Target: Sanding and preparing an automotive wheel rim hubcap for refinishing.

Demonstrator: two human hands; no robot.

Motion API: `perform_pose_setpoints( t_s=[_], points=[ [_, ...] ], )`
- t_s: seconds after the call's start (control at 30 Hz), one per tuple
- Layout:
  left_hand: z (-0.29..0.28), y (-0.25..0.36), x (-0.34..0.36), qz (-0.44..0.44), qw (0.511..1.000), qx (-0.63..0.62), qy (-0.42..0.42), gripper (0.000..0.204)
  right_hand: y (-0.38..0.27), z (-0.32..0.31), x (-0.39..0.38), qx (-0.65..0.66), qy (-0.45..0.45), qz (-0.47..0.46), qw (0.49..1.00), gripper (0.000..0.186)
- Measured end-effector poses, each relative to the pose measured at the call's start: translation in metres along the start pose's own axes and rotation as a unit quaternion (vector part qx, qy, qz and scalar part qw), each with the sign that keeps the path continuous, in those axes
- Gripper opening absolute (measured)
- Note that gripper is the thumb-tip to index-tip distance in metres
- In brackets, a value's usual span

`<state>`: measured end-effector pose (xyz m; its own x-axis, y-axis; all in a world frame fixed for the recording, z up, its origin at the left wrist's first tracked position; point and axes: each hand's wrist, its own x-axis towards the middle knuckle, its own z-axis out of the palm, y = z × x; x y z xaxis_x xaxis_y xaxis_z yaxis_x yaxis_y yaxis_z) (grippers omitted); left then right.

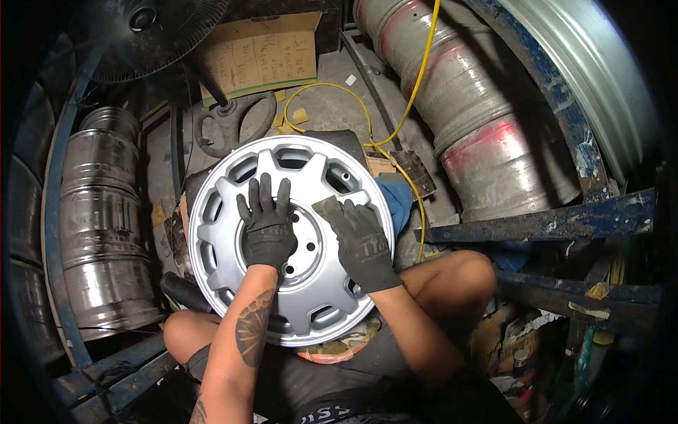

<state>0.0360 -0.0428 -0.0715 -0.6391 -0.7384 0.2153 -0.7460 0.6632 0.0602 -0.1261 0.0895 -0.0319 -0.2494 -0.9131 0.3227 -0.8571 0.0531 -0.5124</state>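
A silver alloy wheel [300, 311] with slotted openings around a recessed centre lies face up between my bent knees. My left hand [267, 226], in a dark grey glove, rests flat over the left side of the wheel's centre, fingers apart and holding nothing. My right hand [360, 244], also gloved, is on the right part of the wheel face, its fingers bent over a small flat grey-brown pad [330, 209] that touches the silver surface. Bolt holes show between the two hands.
Bare metal rims are stacked at left [102, 226] and right [498, 169], beside blue steel frames [537, 215]. A fan [141, 25], cardboard [258, 49] and a dark metal base [233, 124] lie beyond the wheel. A yellow hose [421, 67] runs along its right.
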Motion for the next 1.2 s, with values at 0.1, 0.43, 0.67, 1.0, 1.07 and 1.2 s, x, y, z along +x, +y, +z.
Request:
perform_pose_setpoints(
  t_s=[0.1,0.43,0.67,1.0,1.07,1.2],
  points=[
    [-0.002,0.002,0.001,-0.001,1.0,-0.005,-0.001,0.075,-0.003,0.002,-0.009,-0.009,-0.056,0.002,0.998,0.067],
    [-0.003,-0.004,-0.003,-0.013,1.0,0.007,-0.006,0.077,-0.041,-0.037,-0.023,0.163,-0.106,-0.01,0.981,0.049],
    [0.0,-0.001,0.0,0.003,1.0,0.01,0.006,0.071,-0.05,-0.03,-0.033,0.264,-0.117,-0.064,0.955,0.054],
    [-0.012,0.004,0.005,0.017,1.0,-0.009,0.006,0.07,-0.058,-0.027,-0.039,0.316,-0.073,-0.063,0.944,0.044],
    [-0.03,-0.008,0.003,0.016,0.996,-0.071,-0.044,0.071,-0.059,-0.029,-0.041,0.32,-0.061,-0.066,0.943,0.043],
    [-0.037,-0.007,0.005,0.026,0.994,-0.104,-0.02,0.07,-0.065,-0.038,-0.041,0.365,0.011,-0.076,0.928,0.045]
  ],
)
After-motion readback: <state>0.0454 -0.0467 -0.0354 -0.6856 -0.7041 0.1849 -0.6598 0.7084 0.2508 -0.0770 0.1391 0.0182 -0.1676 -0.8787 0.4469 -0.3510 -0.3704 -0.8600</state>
